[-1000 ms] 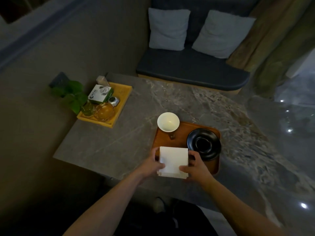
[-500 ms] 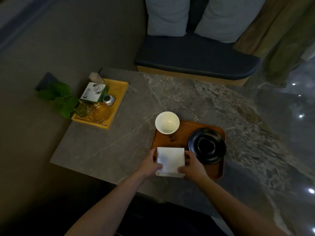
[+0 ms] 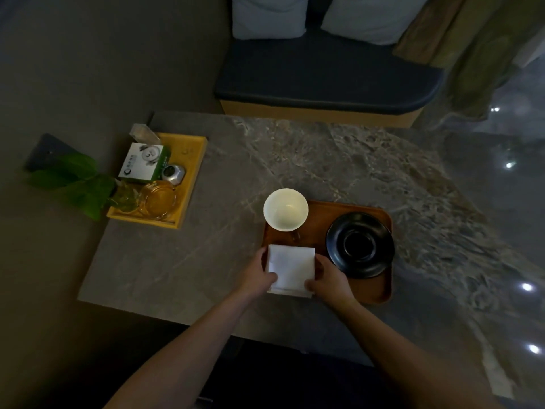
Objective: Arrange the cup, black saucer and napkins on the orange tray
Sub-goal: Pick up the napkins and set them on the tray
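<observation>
An orange tray [image 3: 317,215] lies on the marble table near its front edge. A white cup [image 3: 285,209] stands at the tray's far left corner. The black saucer [image 3: 360,245] sits on the tray's right half. A white stack of napkins [image 3: 291,268] rests at the tray's near left corner, held from both sides: my left hand [image 3: 259,273] grips its left edge and my right hand [image 3: 328,277] grips its right edge. The stack's near corners are hidden under my fingers.
A yellow tray [image 3: 193,175] at the table's far left holds a green-and-white box [image 3: 144,162], a small silver object [image 3: 173,173] and a glass ashtray [image 3: 157,200]. Green leaves [image 3: 73,184] hang beside it. A dark bench [image 3: 324,81] with pillows stands beyond the table.
The camera has tilted down and closer to the table. Both hands stay on the napkin stack, which has shifted slightly further onto the tray.
</observation>
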Demonstrator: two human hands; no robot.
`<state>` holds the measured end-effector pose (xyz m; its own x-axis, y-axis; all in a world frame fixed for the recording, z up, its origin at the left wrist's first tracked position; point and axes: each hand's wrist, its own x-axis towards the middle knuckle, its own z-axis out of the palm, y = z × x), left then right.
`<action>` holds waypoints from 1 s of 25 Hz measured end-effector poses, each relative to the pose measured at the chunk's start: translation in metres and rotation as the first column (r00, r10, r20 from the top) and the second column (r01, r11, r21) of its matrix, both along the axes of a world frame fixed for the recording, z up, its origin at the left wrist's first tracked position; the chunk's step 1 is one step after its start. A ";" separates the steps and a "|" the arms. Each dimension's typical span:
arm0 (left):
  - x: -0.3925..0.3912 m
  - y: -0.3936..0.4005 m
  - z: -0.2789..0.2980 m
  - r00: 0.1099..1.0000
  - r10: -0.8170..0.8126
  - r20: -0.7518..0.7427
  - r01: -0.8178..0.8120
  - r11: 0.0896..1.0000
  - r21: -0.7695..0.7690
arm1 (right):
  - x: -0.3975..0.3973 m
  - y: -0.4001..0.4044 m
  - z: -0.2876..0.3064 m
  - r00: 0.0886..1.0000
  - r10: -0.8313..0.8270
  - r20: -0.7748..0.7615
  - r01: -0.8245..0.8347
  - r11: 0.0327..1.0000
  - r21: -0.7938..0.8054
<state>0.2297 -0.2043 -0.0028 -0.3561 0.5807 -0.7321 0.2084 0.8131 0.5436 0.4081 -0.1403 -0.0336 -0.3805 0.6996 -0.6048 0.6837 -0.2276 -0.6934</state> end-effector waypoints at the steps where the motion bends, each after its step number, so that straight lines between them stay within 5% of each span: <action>1: -0.003 0.001 -0.002 1.000 -0.023 -0.006 0.023 1.000 0.000 | -0.003 -0.002 0.000 1.000 -0.008 -0.003 0.008 1.000 0.007; 10: -0.021 0.016 -0.015 0.976 -0.164 -0.147 0.171 0.984 0.043 | -0.025 -0.003 -0.002 0.990 -0.109 0.088 0.100 0.990 0.103; 25: -0.040 0.010 -0.029 0.847 -0.396 -0.356 0.467 0.874 0.138 | -0.028 -0.005 -0.003 0.985 -0.049 0.164 0.010 0.973 0.231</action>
<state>0.1895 -0.1944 -0.0320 -0.2178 0.8554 -0.4699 0.6949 0.4740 0.5408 0.3797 -0.1450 -0.0369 -0.2645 0.8362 -0.4804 0.7897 -0.0982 -0.6056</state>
